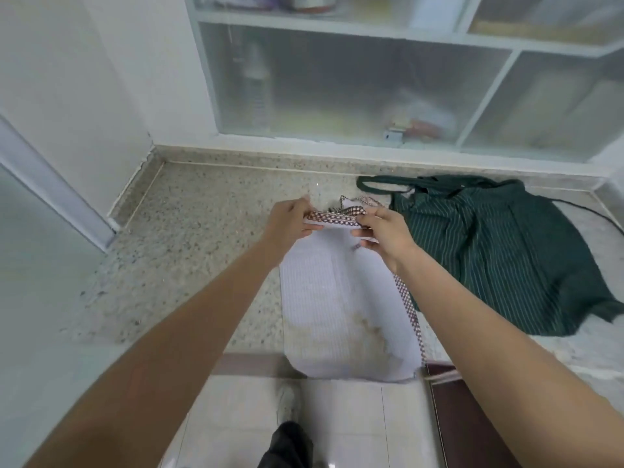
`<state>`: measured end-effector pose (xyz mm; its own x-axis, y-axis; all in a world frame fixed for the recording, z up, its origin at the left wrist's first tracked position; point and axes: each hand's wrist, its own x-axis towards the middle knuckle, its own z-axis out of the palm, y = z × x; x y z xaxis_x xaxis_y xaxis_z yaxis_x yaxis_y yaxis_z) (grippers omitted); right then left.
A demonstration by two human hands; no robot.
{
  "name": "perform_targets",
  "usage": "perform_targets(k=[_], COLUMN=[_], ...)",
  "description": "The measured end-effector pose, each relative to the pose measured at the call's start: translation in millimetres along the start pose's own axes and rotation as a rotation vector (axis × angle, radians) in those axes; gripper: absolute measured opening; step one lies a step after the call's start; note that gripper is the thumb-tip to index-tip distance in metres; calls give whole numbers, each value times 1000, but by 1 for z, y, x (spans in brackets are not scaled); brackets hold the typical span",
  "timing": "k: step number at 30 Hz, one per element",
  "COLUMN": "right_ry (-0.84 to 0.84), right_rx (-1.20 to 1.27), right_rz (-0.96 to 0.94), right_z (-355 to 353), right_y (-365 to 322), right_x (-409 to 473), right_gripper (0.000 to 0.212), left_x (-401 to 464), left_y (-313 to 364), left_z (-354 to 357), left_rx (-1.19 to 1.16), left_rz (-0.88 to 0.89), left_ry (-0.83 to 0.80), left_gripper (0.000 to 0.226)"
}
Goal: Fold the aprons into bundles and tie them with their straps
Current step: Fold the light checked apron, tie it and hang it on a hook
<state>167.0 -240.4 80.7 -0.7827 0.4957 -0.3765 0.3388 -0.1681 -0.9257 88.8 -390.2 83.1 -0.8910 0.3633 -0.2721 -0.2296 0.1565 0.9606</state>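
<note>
Hands are both working at the far end of the white apron, which is lying folded into a long narrow strip on the speckled stone desk, its near end hanging a bit over the front edge. The left hand is pinching the checkered trim at the top left corner, and the right hand is gripping the same top edge on the other side, fingers curled round the cloth. A checkered strap is running down the right side of the strip and dangling off the desk.

If I were doing this bit, I'd be keeping that top edge square and pulled taut between both hands before folding or rolling it toward myself, so the bundle is coming out even. I'd also be keeping the loose strap out from under the folds, since it's needed for tying at the end. The tangle of straps just past the hands looks like it could get caught in the roll, so worth flicking it clear.

The green striped apron is lying spread out and crumpled just beside it on the right, touching it, not yet folded.

As for brands or writing: nothing I can read. Stuff behind the frosted cabinet doors is too blurred to make out.
</note>
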Motion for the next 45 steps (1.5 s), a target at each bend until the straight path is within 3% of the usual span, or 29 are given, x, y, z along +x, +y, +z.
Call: perform_targets(k=[4, 8, 12, 15, 18, 21, 23, 27, 29, 32, 37, 41, 45], right_ry=[-17, -26, 23, 42, 89, 115, 96, 55, 39, 40, 47, -19, -55], right_rx=[6, 11, 44, 119, 165, 197, 186, 211, 225, 221, 390, 470, 493], right_rz=[11, 10, 37, 83, 132, 210, 284, 435, 482, 533, 605, 594, 595], right_z=[-7, -7, -5, -5, -8, -11, -13, -13, -12, -10, -11, -14, -18], right_y=[27, 50, 74, 89, 107, 126, 135, 147, 155, 164, 165, 162, 157], right_x=[-34, -53, -64, -72, -77, -77, -77, -78, -78, -78, -89, -95, -101], right_gripper=[20, 32, 30, 30, 31, 35, 37, 19, 14, 12, 21, 7, 4], left_x=[-37, -54, -70, -79, -84, -94, -102, -106, -106, -106, -118, -131, -133], left_y=[-22, -51, -80, -99, -126, -149, -162, -196, -208, -215, -200, -187, -178], left_z=[0, -1, 0, -1, -8, -10, -8, -4, -2, -4, -7, -6, 5], left_rx=[39, 176, 165, 110, 323, 628, 689, 406, 311, 212, -146, -323, -421], left_rz=[8, 31, -142, -272, -423, -554, -683, -787, -731, -575, -477, -459, -448], left_ry=[-5, 65, 20, 32, 16, -128, -188, -156, -164, -144, -304, -548, -433], left_gripper=[41, 13, 38, 14, 12, 33, 37, 52, 55, 42, 34, 69, 86])
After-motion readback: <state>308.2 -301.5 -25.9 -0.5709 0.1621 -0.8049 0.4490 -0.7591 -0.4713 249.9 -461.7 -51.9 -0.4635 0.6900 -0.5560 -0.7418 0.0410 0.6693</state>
